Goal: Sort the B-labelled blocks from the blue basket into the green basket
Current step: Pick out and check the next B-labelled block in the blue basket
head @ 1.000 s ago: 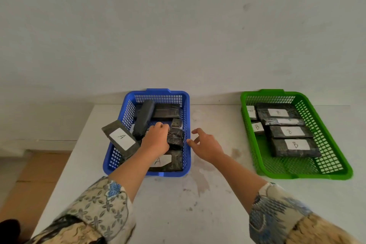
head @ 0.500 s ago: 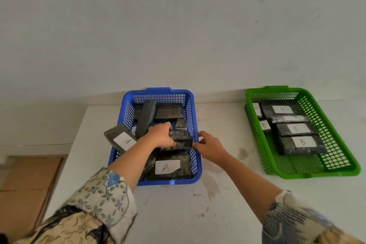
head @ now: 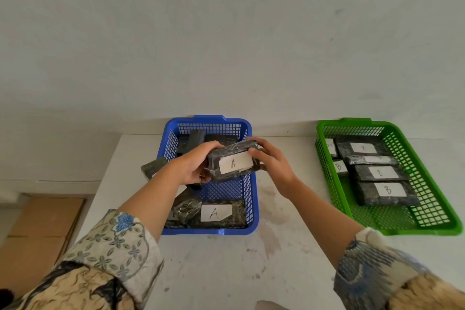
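Both hands hold one dark wrapped block [head: 232, 161] above the blue basket [head: 251, 199]; its white label reads A. My left hand [head: 195, 166] grips the block's left end and my right hand [head: 270, 161] grips its right end. Inside the blue basket, another block labelled A [head: 217, 212] lies at the near side, with more dark blocks partly hidden under my left arm and at the back. The green basket [head: 427, 224] at the right holds several dark blocks, three of them plainly marked B, such as the nearest [head: 387, 191].
The baskets stand on a white stained table [head: 251, 259] pushed against a pale wall. One dark block [head: 152, 168] leans over the blue basket's left rim. Left of the table, lower down, lies brown cardboard [head: 42, 229] on the floor.
My left hand lifted a block out of the blue basket and my right hand came in to take its other end. The block turned so its A label faces up.
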